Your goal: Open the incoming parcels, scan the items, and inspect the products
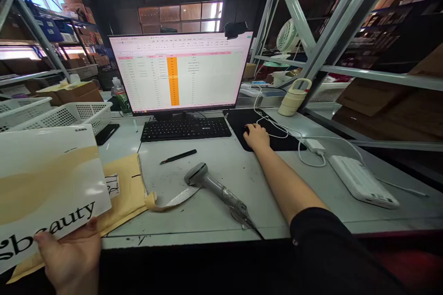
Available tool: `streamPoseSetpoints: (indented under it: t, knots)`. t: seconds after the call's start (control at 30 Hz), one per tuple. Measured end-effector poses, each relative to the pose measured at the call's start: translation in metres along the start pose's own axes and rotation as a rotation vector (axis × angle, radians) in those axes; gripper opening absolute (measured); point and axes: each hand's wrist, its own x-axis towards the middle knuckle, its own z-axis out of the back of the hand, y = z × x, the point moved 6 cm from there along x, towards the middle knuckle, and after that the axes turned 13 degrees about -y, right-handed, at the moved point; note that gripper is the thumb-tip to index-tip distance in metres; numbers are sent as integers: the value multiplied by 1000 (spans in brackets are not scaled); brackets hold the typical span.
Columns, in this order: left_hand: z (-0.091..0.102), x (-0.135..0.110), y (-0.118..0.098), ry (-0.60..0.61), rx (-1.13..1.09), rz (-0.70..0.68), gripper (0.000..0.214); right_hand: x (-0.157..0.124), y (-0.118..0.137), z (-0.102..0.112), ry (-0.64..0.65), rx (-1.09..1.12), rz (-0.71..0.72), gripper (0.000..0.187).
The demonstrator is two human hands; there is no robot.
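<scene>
At the lower left, my left hand grips the bottom edge of a white box with a tan band and black lettering that ends in "beauty". Behind and under it lies a yellow padded envelope with a small label. My right hand rests closed over a computer mouse, mostly hidden, on a black mouse pad. A grey barcode scanner lies on the desk between my hands, beside a peeled paper strip. The monitor ahead shows a spreadsheet with an orange column.
A black keyboard sits under the monitor, with black tweezers in front. White baskets, a phone and a bottle stand left. At right are a cream cup, cables, a white power bank and metal shelving.
</scene>
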Motion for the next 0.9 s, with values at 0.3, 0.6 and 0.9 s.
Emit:
streamPoseSetpoints:
  t: [0.3,0.6,0.9]
  knots:
    - [1,-4,0,63,16,-89,45,-1,0,1,-4,12,-3,45]
    - [-1,-6,-1,81,16,-98,45,-1,1,1,-4,21,-11,46]
    - [-5,-9,-2,103,2,-117,43,0,-1,-1,14,26,-9,47]
